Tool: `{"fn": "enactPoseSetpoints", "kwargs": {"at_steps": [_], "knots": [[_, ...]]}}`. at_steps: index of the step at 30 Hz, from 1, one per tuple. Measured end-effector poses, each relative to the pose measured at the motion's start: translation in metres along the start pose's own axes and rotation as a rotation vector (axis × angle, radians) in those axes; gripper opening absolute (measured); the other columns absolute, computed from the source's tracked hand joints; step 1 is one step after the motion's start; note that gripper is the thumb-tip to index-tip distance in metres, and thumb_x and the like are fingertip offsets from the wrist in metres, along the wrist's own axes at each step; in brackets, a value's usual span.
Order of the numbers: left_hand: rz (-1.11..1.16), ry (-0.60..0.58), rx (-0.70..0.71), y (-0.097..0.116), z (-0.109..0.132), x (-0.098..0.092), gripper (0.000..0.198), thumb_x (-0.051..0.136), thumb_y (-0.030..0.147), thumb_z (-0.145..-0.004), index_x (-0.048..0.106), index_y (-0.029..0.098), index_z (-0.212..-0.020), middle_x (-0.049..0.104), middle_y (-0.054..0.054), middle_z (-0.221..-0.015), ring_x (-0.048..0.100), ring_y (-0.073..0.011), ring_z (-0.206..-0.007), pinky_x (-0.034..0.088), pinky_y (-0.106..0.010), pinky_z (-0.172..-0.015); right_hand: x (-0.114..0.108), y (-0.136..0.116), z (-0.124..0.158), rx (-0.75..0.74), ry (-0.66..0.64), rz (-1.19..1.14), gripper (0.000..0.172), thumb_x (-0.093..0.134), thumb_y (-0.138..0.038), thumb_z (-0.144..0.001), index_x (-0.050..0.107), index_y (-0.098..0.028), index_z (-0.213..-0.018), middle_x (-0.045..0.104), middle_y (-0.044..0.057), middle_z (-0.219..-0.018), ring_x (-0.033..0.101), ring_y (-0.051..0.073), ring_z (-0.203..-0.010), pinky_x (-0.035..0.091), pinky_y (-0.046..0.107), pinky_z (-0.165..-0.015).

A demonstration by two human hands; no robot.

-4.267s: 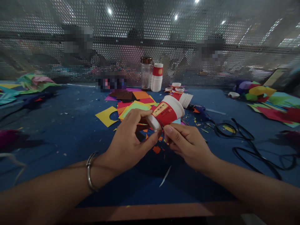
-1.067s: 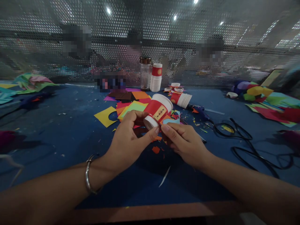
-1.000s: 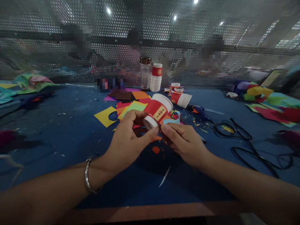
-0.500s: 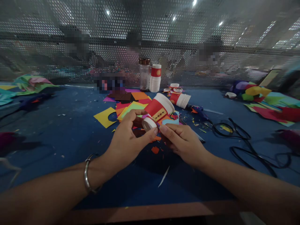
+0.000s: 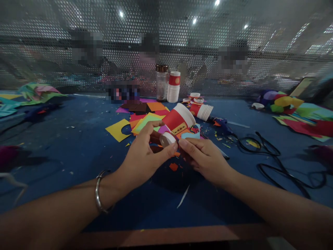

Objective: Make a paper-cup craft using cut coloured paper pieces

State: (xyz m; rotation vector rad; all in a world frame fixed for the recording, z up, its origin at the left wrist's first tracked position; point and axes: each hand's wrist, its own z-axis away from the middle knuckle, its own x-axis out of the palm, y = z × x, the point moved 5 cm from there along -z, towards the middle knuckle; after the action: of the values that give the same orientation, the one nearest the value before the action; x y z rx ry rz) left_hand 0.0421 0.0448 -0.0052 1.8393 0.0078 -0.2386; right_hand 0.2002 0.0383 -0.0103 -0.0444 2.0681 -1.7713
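Observation:
My left hand [image 5: 149,146] is closed around a short white round piece [image 5: 166,139], which looks like the cut-off end of a paper cup. Its thumb presses on the near rim while the fingers curl behind. My right hand [image 5: 201,154] pinches at the right edge of that piece, where a thin dark strip seems to run; what lies between thumb and finger is mostly hidden. Just behind both hands a red-and-white paper cup [image 5: 179,119] lies tilted, with a gold label on its side. Purple paper [image 5: 163,129] shows between the cup and the white piece.
Colored paper sheets [image 5: 140,107], a cut yellow sheet [image 5: 117,130] and scraps lie on the blue table [image 5: 78,139]. Stacked paper cups [image 5: 173,88] and a glass bottle [image 5: 161,85] stand behind. A glue gun [image 5: 221,124] with black cord [image 5: 265,149] lies right. Perforated mesh backs the table.
The white piece has tipped slightly in my left hand, and more purple paper shows above it. The view has shifted a little; both hands keep nearly the same pose.

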Motion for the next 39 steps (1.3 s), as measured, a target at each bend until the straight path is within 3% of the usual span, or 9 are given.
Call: {"fn": "enactPoseSetpoints", "kwargs": {"at_steps": [7, 11, 18, 24, 30, 35, 39], "knots": [[-0.008, -0.035, -0.015, 0.0, 0.002, 0.003, 0.058, 0.077, 0.036, -0.078, 0.048, 0.021, -0.125, 0.066, -0.002, -0.09, 0.065, -0.0184, -0.085, 0.056, -0.031, -0.073, -0.002, -0.005, -0.001, -0.051, 0.03, 0.054, 0.054, 0.052, -0.064, -0.093, 0.048, -0.021, -0.062, 0.037, -0.006, -0.054, 0.029, 0.008, -0.047, 0.022, 0.025, -0.042], [-0.028, -0.058, -0.04, -0.004, 0.001, 0.004, 0.065, 0.076, 0.037, -0.078, 0.046, 0.022, -0.133, 0.066, -0.004, -0.096, 0.067, -0.0212, -0.089, 0.057, -0.037, -0.078, -0.004, -0.004, -0.002, -0.01, 0.038, -0.005, 0.053, 0.054, -0.065, -0.092, 0.047, -0.022, -0.063, 0.032, -0.009, -0.049, 0.023, 0.006, -0.042, 0.02, 0.024, -0.04], [-0.096, 0.056, -0.034, -0.008, -0.008, -0.005, 0.063, 0.075, 0.028, -0.07, 0.05, 0.019, -0.127, 0.062, -0.008, -0.111, 0.063, -0.0227, -0.1, 0.056, -0.038, -0.083, -0.021, -0.003, -0.003, -0.022, 0.128, 0.047, 0.053, 0.057, -0.07, -0.089, 0.057, -0.02, -0.07, 0.033, -0.009, -0.049, 0.025, 0.006, -0.041, 0.019, 0.023, -0.039], [0.03, 0.089, -0.123, -0.014, -0.015, -0.01, 0.05, 0.078, 0.028, -0.07, 0.058, 0.018, -0.115, 0.068, -0.008, -0.108, 0.066, -0.0211, -0.095, 0.054, -0.038, -0.084, -0.04, 0.0, -0.009, -0.038, 0.21, 0.131, 0.049, 0.059, -0.067, -0.09, 0.06, -0.02, -0.075, 0.033, -0.008, -0.053, 0.027, 0.008, -0.045, 0.02, 0.025, -0.043], [0.165, 0.015, -0.271, -0.021, -0.014, -0.004, 0.051, 0.077, 0.024, -0.071, 0.064, 0.02, -0.12, 0.073, -0.007, -0.103, 0.066, -0.0213, -0.096, 0.049, -0.041, -0.093, -0.048, -0.008, -0.015, -0.083, 0.254, 0.362, 0.046, 0.069, -0.063, -0.081, 0.058, -0.019, -0.072, 0.041, -0.006, -0.058, 0.032, 0.009, -0.053, 0.024, 0.026, -0.049], [0.171, 0.007, -0.246, -0.019, -0.012, -0.007, 0.054, 0.073, 0.027, -0.071, 0.065, 0.02, -0.124, 0.07, -0.006, -0.103, 0.064, -0.02, -0.093, 0.047, -0.038, -0.089, -0.049, -0.013, -0.024, -0.146, 0.268, 0.513, 0.035, 0.069, -0.051, -0.083, 0.055, -0.02, -0.075, 0.049, -0.004, -0.062, 0.04, 0.011, -0.056, 0.03, 0.027, -0.053], [0.28, -0.01, -0.229, -0.016, -0.014, -0.007, 0.052, 0.069, 0.022, -0.071, 0.065, 0.019, -0.122, 0.066, -0.002, -0.091, 0.06, -0.0164, -0.083, 0.047, -0.035, -0.084, -0.057, -0.023, -0.034, -0.235, 0.278, 0.582, 0.021, 0.067, -0.037, -0.081, 0.053, -0.022, -0.079, 0.05, -0.004, -0.066, 0.043, 0.013, -0.06, 0.032, 0.028, -0.057]]}}
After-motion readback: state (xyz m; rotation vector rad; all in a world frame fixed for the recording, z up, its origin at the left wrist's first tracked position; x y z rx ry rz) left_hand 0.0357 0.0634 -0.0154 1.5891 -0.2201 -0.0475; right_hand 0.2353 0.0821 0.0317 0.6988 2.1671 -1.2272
